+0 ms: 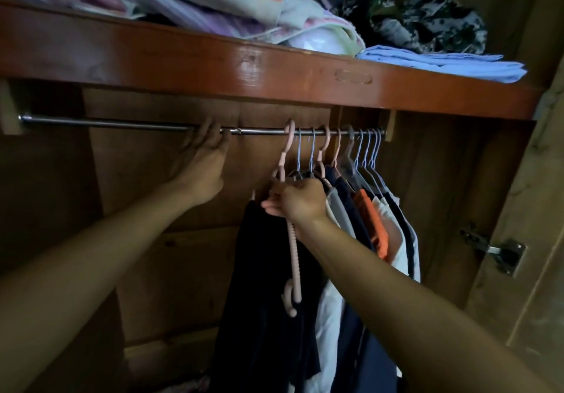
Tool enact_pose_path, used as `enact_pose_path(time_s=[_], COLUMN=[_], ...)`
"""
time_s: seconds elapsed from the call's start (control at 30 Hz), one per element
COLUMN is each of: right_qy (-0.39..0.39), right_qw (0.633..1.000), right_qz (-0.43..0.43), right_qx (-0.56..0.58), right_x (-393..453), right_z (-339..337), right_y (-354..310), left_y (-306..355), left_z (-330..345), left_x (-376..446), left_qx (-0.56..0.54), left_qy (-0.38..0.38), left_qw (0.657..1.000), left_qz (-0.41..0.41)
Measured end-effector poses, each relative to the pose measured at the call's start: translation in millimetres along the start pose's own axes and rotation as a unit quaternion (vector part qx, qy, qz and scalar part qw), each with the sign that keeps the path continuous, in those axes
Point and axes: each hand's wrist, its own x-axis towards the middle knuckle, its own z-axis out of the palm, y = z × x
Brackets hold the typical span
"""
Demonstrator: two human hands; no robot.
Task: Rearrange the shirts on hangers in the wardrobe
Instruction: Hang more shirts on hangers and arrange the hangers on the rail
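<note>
A metal rail [122,124] runs across the wardrobe under a wooden shelf. Several shirts on pink and pale blue hangers [363,151] are bunched at its right end: dark, grey, orange and white ones [370,221]. My left hand [203,160] reaches up, its fingers curled over the bare rail left of the hangers. My right hand [294,198] grips a pink multi-slot hanger [294,258] that hangs from the rail by a ring and drops down in front of a dark shirt [262,301], the leftmost garment.
The wooden shelf [274,72] above holds piles of folded cloth [232,4], with a blue folded sheet [451,62] jutting over its right edge. The wardrobe door with a metal hinge [500,252] stands open at the right. The rail's left half carries no hangers.
</note>
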Motion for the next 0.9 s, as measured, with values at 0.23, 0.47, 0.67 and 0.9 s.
enact_pose_path(time_s=[0.23,0.47,0.67,0.9], right_qy=[0.03,0.019,0.015,-0.039], right_qw=[1.0,0.999,0.993,0.937], right_qz=[-0.002,0.011,0.016,-0.014], right_qx=[-0.004,-0.025,-0.114,-0.346], right_x=[37.0,58.3,77.0,84.0], right_z=[0.7,3.1,4.9,-1.8], right_y=[0.3,-5.8,-8.2,-10.3], left_y=[-8.1,-4.9,-7.4,-3.1], left_z=[17.2,21.5,19.9,15.3], left_x=[16.2,19.4,17.4,17.3], left_qx=[0.039,0.052,0.068,0.023], left_qy=[-0.028,-0.019,-0.016,-0.04], left_qw=[0.999,0.998,0.997,0.998], left_qz=[-0.023,-0.029,-0.018,-0.039])
